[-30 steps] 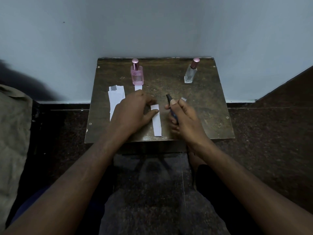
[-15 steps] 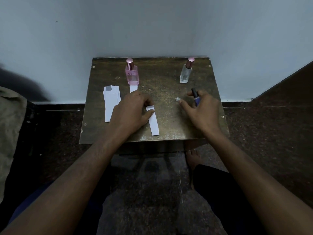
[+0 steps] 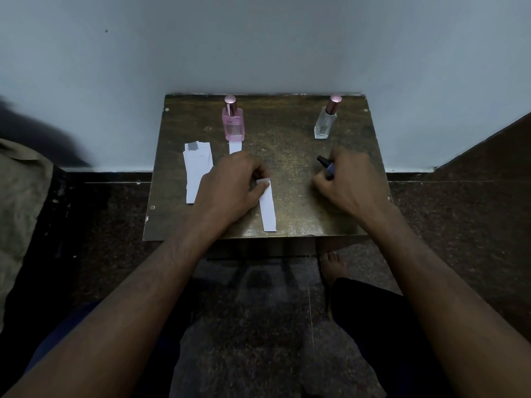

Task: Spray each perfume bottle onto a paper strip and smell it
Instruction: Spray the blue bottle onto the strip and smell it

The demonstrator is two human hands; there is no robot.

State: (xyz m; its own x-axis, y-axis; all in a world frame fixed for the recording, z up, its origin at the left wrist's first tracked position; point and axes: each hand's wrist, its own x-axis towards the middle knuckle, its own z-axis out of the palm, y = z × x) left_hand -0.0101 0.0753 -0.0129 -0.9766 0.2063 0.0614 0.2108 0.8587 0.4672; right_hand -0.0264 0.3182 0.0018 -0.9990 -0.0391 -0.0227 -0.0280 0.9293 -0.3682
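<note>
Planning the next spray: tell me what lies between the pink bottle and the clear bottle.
Nothing: only bare tabletop between pink bottle and clear bottle, head view.

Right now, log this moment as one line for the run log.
left hand: pinches paper strip on table | right hand: grips small blue bottle | pink bottle, clear bottle: upright, capped
</note>
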